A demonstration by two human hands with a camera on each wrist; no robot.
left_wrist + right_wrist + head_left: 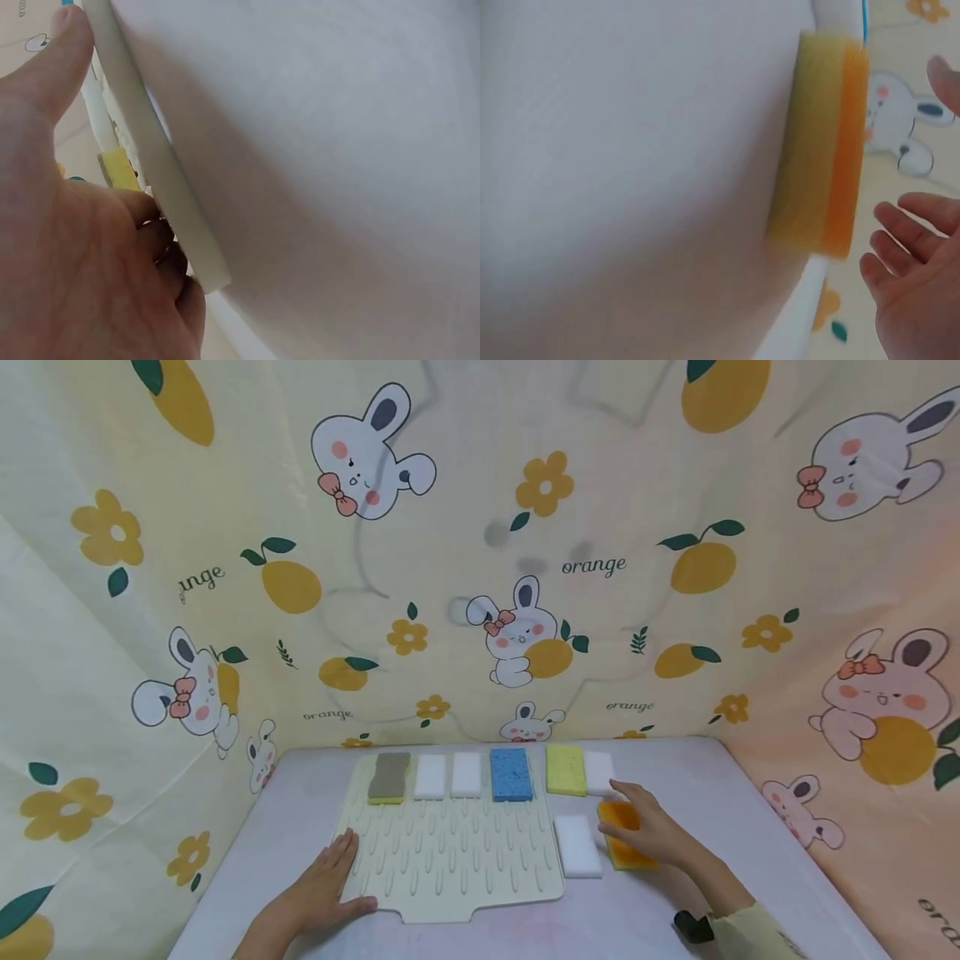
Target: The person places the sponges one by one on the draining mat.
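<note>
your spread left hand [321, 883] touched the cream ridged board [457, 903]; your spread right hand [654, 828] overhung the orange-yellow oblong sponge [821, 146].

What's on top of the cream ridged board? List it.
On the cream ridged board, along the far edge, lie a grey-and-yellow sponge, two white sponges and a blue sponge; the left hand rests on its left edge. Whatever they cover is hidden.

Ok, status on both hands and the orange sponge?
Left hand touching cream board. Right hand over orange sponge, not gripping it. White block close beside sponge.
</note>
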